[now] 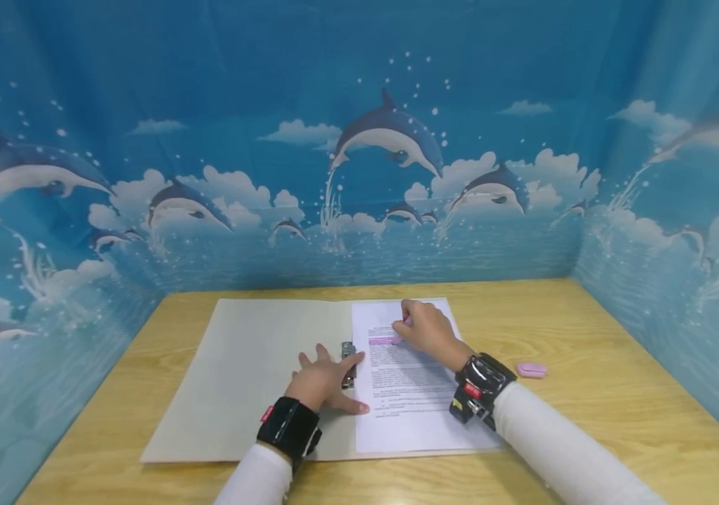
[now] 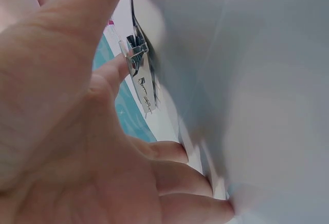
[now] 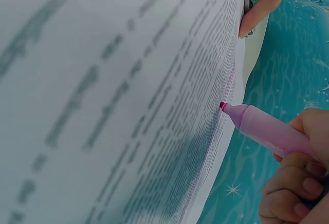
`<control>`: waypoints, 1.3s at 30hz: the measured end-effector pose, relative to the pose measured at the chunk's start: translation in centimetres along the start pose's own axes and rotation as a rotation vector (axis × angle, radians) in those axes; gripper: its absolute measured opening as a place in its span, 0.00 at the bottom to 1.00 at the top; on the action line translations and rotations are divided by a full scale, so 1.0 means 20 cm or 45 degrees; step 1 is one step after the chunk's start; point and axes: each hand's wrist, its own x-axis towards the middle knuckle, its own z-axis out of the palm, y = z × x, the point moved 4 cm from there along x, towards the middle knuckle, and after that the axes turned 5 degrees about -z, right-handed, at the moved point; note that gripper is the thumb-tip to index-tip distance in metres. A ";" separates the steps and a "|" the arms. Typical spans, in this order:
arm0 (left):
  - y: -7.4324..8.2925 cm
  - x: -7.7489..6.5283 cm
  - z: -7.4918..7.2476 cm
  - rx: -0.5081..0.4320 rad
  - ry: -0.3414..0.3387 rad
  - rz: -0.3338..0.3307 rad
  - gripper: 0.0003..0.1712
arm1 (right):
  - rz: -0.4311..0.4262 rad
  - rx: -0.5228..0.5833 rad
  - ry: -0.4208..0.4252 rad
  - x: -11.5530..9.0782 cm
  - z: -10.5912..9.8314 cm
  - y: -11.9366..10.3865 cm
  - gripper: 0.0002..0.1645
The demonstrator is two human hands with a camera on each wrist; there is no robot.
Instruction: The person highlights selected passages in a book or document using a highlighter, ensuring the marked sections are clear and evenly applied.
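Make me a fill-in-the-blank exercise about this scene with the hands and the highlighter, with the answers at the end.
1. The pink plastic highlighter is held not in the left hand but in the ____.
2. In the head view, the silvery metal clip lies at the ____ edge of the printed white paper sheet.
3. In that view, the small pink plastic cap lies to the sheet's ____.
4. The blue backdrop shows leaping ____.
Missing words: right hand; left; right; dolphins.

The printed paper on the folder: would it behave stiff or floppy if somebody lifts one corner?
The printed paper is likely floppy, since it looks thin. It should feel light for its broad, flat shape. The metal clip by its left edge may hold it back, but I cannot tell whether it is clamped.
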 end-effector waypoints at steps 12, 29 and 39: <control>0.00 0.00 0.01 -0.011 -0.004 -0.011 0.59 | 0.021 0.013 0.016 -0.02 -0.03 0.07 0.14; 0.00 0.01 0.01 -0.033 -0.002 0.001 0.59 | 0.057 0.020 0.003 -0.06 -0.10 0.18 0.14; 0.01 0.02 0.01 -0.016 -0.010 -0.011 0.59 | 0.069 0.019 0.023 -0.10 -0.14 0.24 0.14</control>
